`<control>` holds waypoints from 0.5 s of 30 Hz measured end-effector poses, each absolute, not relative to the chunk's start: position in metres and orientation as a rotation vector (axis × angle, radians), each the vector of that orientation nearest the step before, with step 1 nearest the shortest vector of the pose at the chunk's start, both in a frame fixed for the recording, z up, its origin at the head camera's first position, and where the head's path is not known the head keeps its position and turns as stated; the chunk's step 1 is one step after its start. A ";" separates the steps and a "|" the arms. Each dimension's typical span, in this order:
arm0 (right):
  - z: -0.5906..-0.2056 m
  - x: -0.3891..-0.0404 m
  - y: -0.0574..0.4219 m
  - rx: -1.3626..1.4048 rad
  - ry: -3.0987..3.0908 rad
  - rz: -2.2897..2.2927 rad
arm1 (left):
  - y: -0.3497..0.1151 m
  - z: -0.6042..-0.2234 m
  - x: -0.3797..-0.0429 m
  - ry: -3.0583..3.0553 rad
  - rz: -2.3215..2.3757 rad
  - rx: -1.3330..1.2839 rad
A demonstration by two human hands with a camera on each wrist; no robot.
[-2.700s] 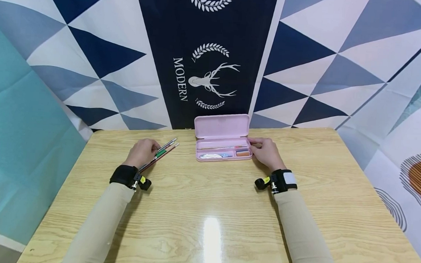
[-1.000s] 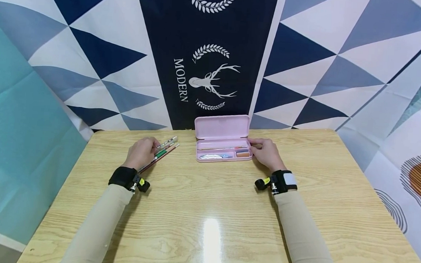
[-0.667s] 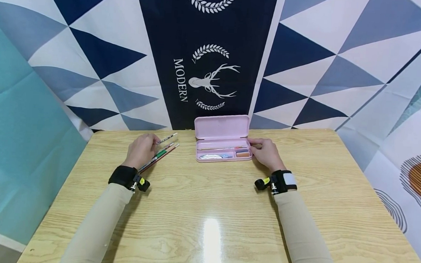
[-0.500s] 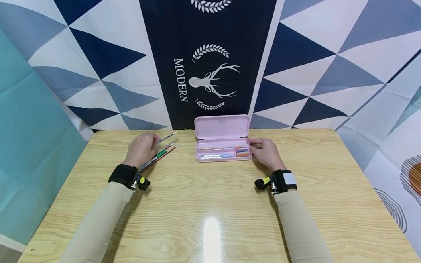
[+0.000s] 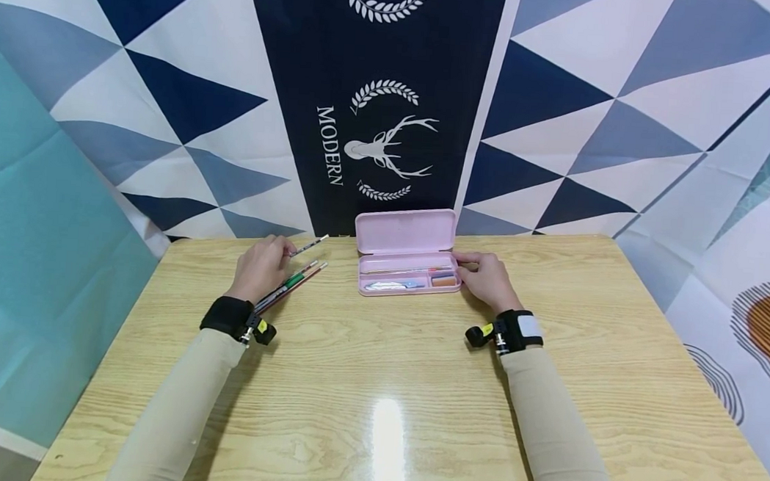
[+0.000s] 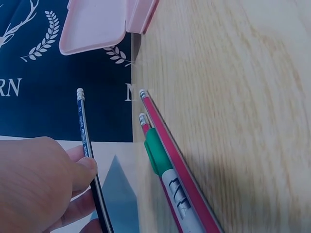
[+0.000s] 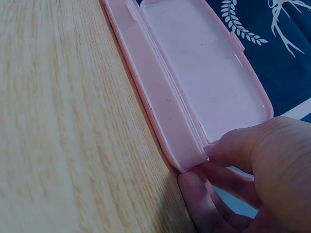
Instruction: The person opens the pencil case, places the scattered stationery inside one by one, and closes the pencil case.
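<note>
My left hand (image 5: pixel 260 266) pinches a dark blue pencil (image 6: pixel 87 136) with a white eraser end between thumb and fingers, tilted above the table. Just beside that hand lie a red pencil (image 6: pixel 167 145), a second red pencil (image 6: pixel 144 121) partly hidden, and a green-and-white pen (image 6: pixel 158 150). At the table's back edge, a pink pencil case (image 5: pixel 405 233) stands with its lid up. My right hand (image 5: pixel 486 280) holds its right end, thumb on the inner side and fingers outside. Inside the case are a thin pencil-like stick (image 5: pixel 396 271), a light blue item (image 5: pixel 395 286) and an orange-brown block (image 5: pixel 445 281).
The wooden table (image 5: pixel 324 376) runs up to a patterned cloth backdrop (image 5: pixel 381 93) right behind the case. A teal cloth (image 5: pixel 33 263) borders the left side.
My left hand has drawn the dark blue pencil away from the bunch and lifted it toward the back edge. The other pencils stay on the table; the right hand and case keep their place.
</note>
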State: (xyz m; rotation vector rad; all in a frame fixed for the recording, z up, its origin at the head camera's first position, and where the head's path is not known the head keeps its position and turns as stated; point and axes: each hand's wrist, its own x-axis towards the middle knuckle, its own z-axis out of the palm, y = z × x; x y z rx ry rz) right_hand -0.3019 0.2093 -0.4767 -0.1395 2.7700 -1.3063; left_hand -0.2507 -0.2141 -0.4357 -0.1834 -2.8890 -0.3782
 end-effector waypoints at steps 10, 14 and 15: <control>-0.475 -0.302 0.207 -0.159 2.776 -1.301 | -0.210 -0.438 -0.250 -2.897 -0.379 -0.247; -0.474 -0.300 0.207 -0.158 2.779 -1.299 | -0.207 -0.439 -0.251 -2.894 -0.348 -0.279; -0.474 -0.300 0.207 -0.156 2.780 -1.301 | -0.206 -0.439 -0.252 -2.897 -0.345 -0.281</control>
